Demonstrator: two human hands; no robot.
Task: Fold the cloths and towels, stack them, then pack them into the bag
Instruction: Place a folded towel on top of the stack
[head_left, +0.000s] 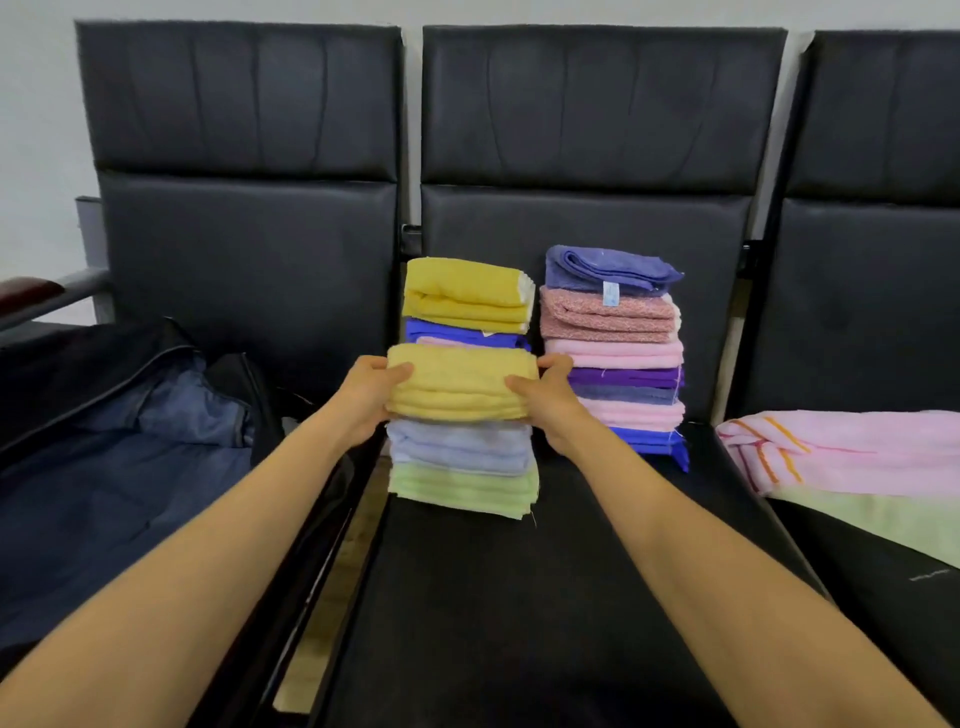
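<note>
Both hands (366, 397) (553, 402) clasping yellow towel (460, 382), stacks (613, 353) behind, apparently bag (130, 441) left.

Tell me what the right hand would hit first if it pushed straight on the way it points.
Likely the tall stack behind it: the right hand, holding the yellow towel, points toward it. Depth is unclear.

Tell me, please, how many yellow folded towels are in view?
2: one held between left hand and right hand, front yellow towel; rear yellow towel tops the stack behind. Others may be hidden.
</note>
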